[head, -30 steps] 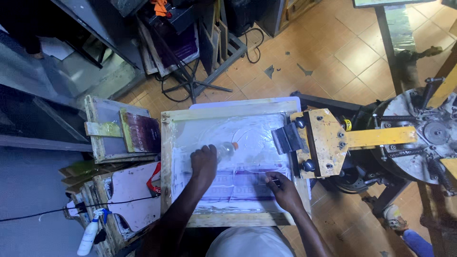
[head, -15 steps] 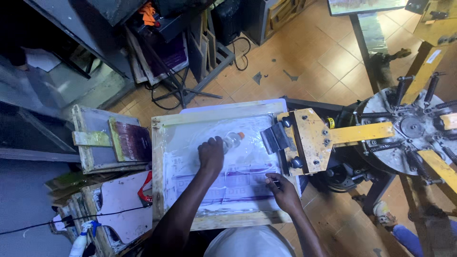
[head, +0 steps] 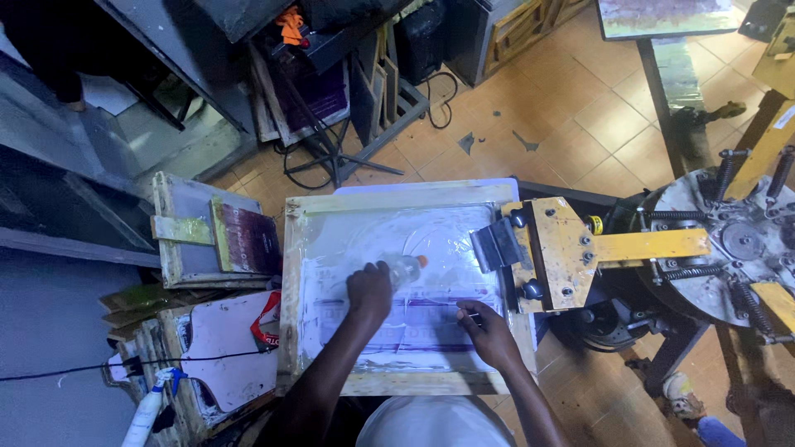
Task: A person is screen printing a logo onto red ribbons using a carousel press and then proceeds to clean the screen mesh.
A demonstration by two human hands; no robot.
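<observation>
Left hand (head: 369, 290) grasps clear bottle with orange cap (head: 406, 267) over wooden-framed screen (head: 290, 290). Right hand (head: 487, 329) pinches a thin tool, tip on purple band (head: 431, 313). Yellow clamp (head: 555, 248) right.

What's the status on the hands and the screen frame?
Left hand gripping a clear bottle with an orange cap over the screen frame. Right hand resting on the mesh, holding nothing I can make out. Yellow clamp holds the frame's right edge.
</observation>
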